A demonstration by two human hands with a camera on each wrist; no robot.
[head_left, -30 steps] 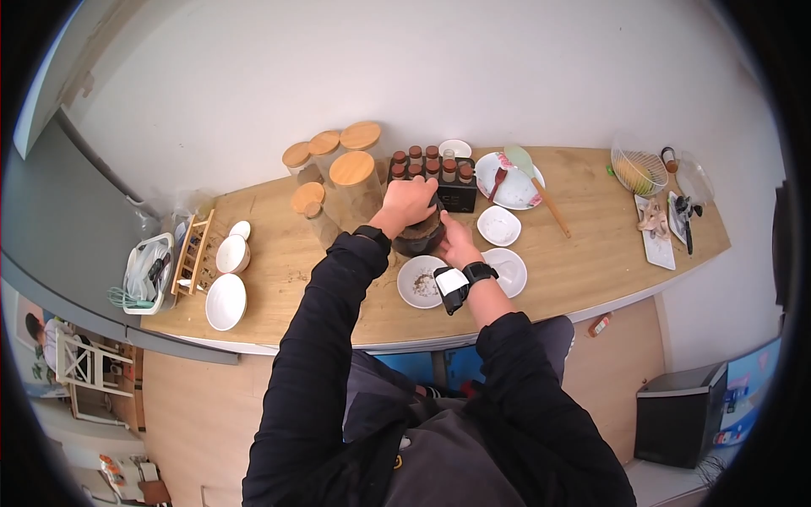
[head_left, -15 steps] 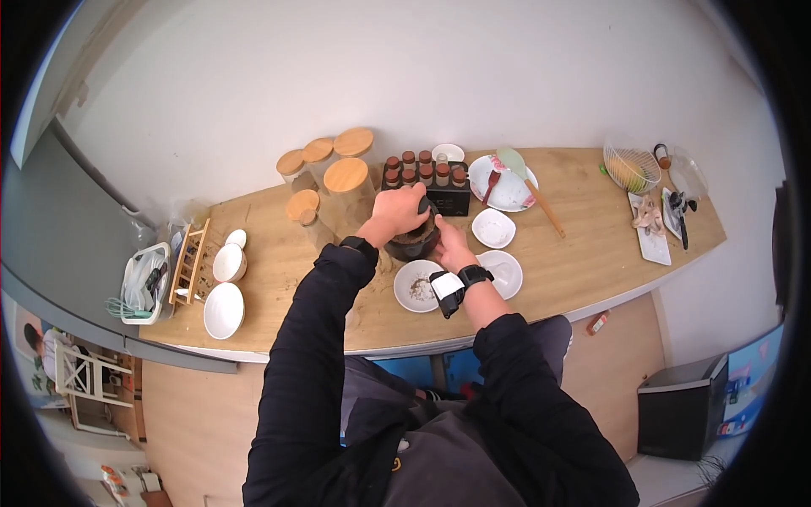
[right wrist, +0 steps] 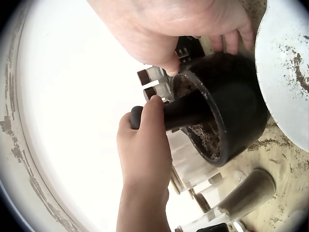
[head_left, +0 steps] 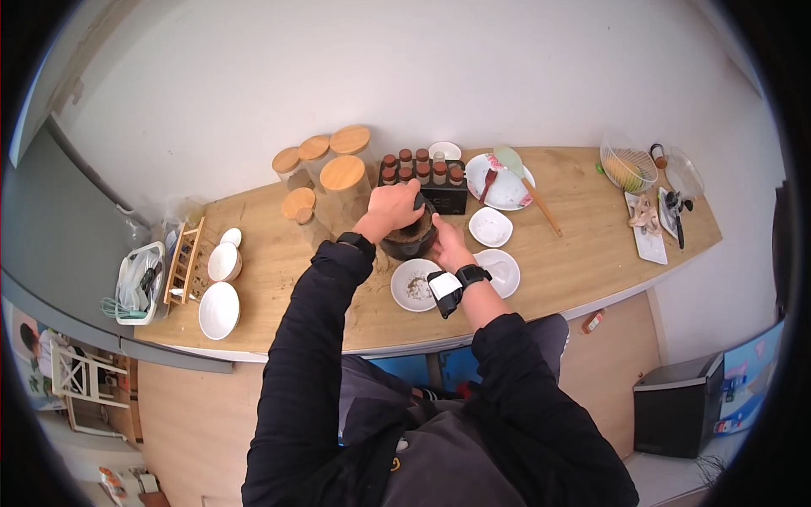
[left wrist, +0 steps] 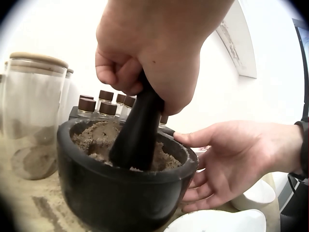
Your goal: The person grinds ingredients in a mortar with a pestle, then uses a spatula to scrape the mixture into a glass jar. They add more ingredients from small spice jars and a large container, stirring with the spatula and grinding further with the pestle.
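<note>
- The black mortar stands on the wooden counter and holds coarse grey-brown ground powder; the black pestle stands tilted in it, its tip down in the powder
- A white plate just in front of the mortar carries a scatter of dark specks; two more white dishes lie to its right, what is in them cannot be told; a further plate at the back holds a red spoon
- The left hand is closed in a fist round the top of the pestle, straight above the mortar
- The right hand lies against the mortar's right side, fingers fairly straight and spread along the wall, thumb at the rim; it steadies rather than grips
- One mortar, one pestle; about eight brown-capped spice bottles in a black rack behind the mortar; five glass jars with wooden lids at back left; three white bowls at far left beside a wooden rack
</note>
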